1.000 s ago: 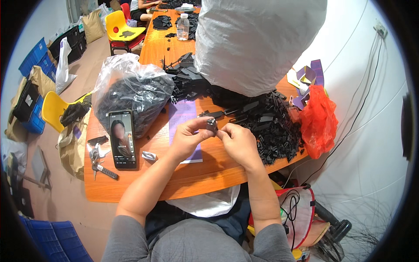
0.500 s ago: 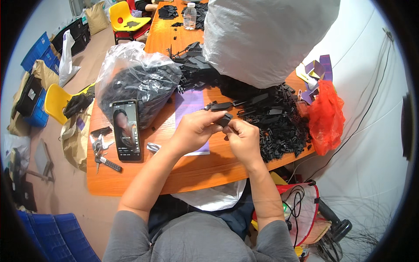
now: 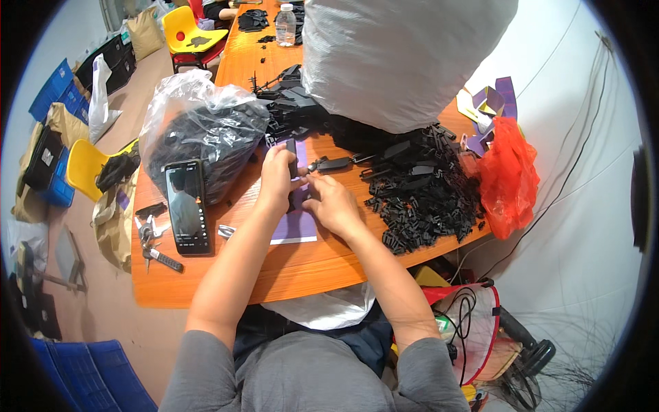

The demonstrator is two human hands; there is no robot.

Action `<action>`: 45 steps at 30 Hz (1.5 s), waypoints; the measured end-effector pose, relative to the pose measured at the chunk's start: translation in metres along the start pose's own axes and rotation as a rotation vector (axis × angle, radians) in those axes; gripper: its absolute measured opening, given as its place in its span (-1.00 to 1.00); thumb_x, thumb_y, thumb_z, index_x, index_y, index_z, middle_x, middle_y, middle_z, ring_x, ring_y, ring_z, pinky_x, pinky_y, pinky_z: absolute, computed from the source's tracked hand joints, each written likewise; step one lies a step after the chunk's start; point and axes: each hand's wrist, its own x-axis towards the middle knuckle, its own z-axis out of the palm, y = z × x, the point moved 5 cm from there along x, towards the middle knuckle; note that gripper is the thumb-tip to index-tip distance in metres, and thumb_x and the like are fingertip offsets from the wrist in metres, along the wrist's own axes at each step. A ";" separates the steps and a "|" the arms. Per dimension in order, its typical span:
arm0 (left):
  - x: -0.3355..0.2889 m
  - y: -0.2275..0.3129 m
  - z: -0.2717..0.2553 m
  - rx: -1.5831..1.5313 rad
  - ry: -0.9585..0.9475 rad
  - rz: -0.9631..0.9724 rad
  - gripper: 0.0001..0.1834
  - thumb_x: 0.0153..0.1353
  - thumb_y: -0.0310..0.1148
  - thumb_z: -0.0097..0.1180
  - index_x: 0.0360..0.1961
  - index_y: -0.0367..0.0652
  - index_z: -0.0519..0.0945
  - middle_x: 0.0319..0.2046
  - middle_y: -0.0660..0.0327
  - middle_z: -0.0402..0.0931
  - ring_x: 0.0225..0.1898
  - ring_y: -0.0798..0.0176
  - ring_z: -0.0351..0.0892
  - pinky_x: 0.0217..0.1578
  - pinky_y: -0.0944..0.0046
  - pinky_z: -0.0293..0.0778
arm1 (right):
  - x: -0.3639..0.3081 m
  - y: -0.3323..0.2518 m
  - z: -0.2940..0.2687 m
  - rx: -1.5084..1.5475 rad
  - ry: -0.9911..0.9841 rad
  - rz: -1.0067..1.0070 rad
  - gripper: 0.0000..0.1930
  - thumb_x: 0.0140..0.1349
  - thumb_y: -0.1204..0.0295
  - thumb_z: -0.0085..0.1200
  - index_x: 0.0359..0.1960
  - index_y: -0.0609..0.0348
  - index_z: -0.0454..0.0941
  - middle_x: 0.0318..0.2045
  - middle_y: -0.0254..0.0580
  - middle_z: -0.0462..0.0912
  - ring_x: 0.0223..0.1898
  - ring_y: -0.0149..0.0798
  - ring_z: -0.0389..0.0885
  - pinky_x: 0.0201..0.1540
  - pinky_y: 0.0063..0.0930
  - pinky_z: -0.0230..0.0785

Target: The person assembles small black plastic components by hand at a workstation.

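Over the purple-and-white sheet (image 3: 302,230), my left hand (image 3: 276,180) is closed on a flat black plastic part (image 3: 293,156), held upright near its far end. My right hand (image 3: 333,204) is just to the right, its thumb and forefinger apart and pointing left towards the left fingertips. A dark patch lies between the two hands; whether it is another part or shadow I cannot tell. Beyond the fingers lies a longer black piece with a rounded blade (image 3: 333,164). To the right spreads a heap of small black plastic parts (image 3: 419,206).
A clear bag of black parts (image 3: 206,134) and a phone (image 3: 187,206) stand left, with keys (image 3: 149,237) beside. A big white sack (image 3: 405,62) looms behind the heap. A red plastic bag (image 3: 508,178) hangs at the right edge. A bottle (image 3: 285,26) stands far back.
Both hands have moved left and down onto the sheet and drawn apart. The black part, earlier between both hands' fingers, is now in the left hand. The phone's screen picture differs.
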 end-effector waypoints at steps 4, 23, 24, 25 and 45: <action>0.016 0.025 0.033 0.751 0.102 0.449 -0.65 0.05 -0.35 -0.09 -0.12 -0.23 0.41 -0.32 0.07 0.48 -0.30 0.16 0.53 -0.30 0.18 0.47 | -0.007 0.003 0.007 -0.044 0.129 -0.087 -0.72 -0.04 0.41 0.16 -0.21 0.05 0.59 -0.17 -0.17 0.55 -0.14 -0.09 0.52 -0.14 -0.24 0.41; -0.020 0.008 0.045 0.282 -0.486 -0.230 -0.75 0.05 -0.35 0.14 -0.23 -0.20 0.54 -0.43 0.26 0.52 -0.46 0.42 0.49 -0.42 0.34 0.49 | -0.035 0.002 -0.064 1.005 0.324 0.085 -0.92 0.20 0.60 -0.02 -0.27 0.25 0.47 -0.34 -0.20 0.59 -0.34 -0.41 0.60 -0.35 -0.58 0.50; -0.031 0.012 0.042 0.129 -0.493 -0.282 -0.70 0.04 -0.40 0.12 -0.17 -0.23 0.52 -0.38 0.22 0.51 -0.41 0.40 0.49 -0.37 0.34 0.49 | -0.033 -0.001 -0.067 1.091 0.328 0.079 -0.89 0.22 0.59 -0.03 -0.22 0.26 0.44 -0.33 -0.18 0.59 -0.35 -0.39 0.60 -0.35 -0.58 0.50; -0.038 0.014 0.039 -0.027 -0.499 -0.330 -0.65 0.03 -0.44 0.09 -0.10 -0.26 0.50 -0.32 0.19 0.51 -0.37 0.38 0.49 -0.31 0.33 0.48 | -0.032 -0.005 -0.071 1.173 0.334 0.069 -0.87 0.24 0.57 -0.04 -0.18 0.27 0.42 -0.32 -0.15 0.58 -0.35 -0.37 0.60 -0.36 -0.57 0.51; -0.054 0.005 0.012 -0.154 -0.718 0.005 -0.61 0.15 -0.39 0.16 0.01 -0.18 0.44 -0.16 0.23 0.51 -0.20 0.32 0.56 -0.18 0.28 0.53 | -0.042 -0.047 -0.070 1.370 0.191 0.253 -0.86 0.18 0.45 0.10 -0.32 0.26 0.44 -0.47 -0.15 0.61 -0.56 -0.41 0.58 -0.57 -0.67 0.43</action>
